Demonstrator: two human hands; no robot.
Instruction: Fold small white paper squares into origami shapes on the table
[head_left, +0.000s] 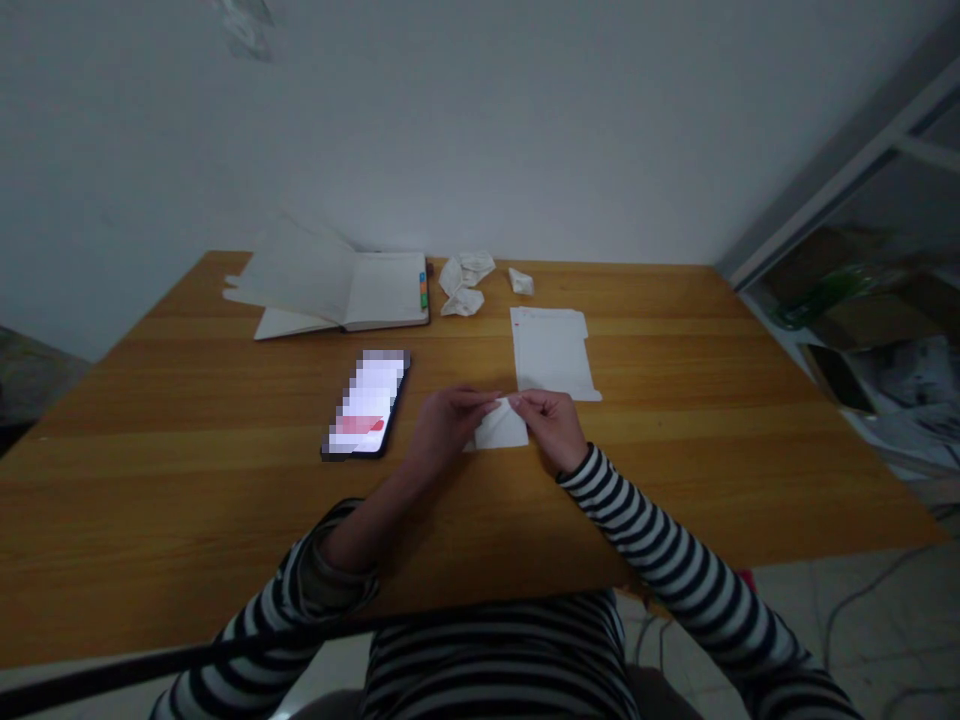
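Note:
Low over the wooden table, a small folded piece of white paper (501,428) sits between my two hands. My left hand (448,425) pinches its upper left edge with thumb and fingers. On the other side, my right hand (553,425) grips the upper right edge, its fingertips close to those of the left. Part of the paper's top is hidden behind the fingers. Just beyond my right hand lie flat white sheets of paper (553,352). A phone (369,400) with a lit, blurred-out screen rests to the left of my left hand.
At the back left an open notebook (386,288) with coloured tabs has loose pages turned up. Crumpled paper (463,280) and a smaller folded scrap (521,282) lie near the wall. Right of the wooden table (712,430) is a shelf with boxes; cables run across the floor.

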